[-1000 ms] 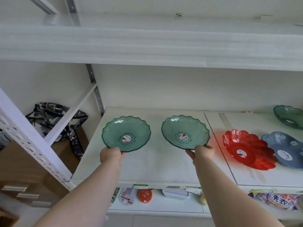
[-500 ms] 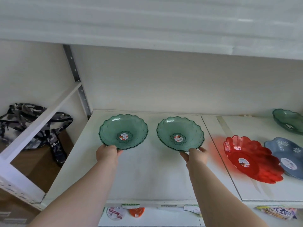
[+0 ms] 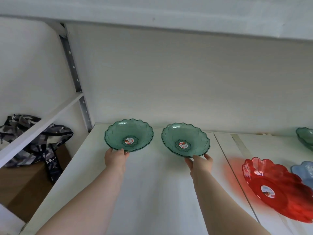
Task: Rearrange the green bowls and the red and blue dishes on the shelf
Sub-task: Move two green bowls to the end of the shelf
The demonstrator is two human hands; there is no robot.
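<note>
Two green scalloped bowls with round stickers sit side by side near the back of the white shelf [image 3: 152, 192]. My left hand [image 3: 116, 157] grips the near rim of the left green bowl [image 3: 118, 134]. My right hand [image 3: 199, 163] holds the near rim of the right green bowl [image 3: 194, 136], fingers spread under the edge. A red scalloped dish [image 3: 277, 189] lies at the right, with a blue dish [image 3: 304, 170] partly cut off beside it. A third green bowl [image 3: 305, 137] shows at the right edge.
The shelf's back wall rises just behind the bowls, and an upper shelf board [image 3: 152, 12] hangs overhead. A metal upright [image 3: 76, 85] stands at the back left. Off the shelf's left side, a camouflage bag [image 3: 37, 138] rests on a cardboard box [image 3: 20, 184].
Both hands have pushed the two green bowls away from the front edge toward the back wall. My view has moved closer and tilted up, so the lower shelf is out of sight.
</note>
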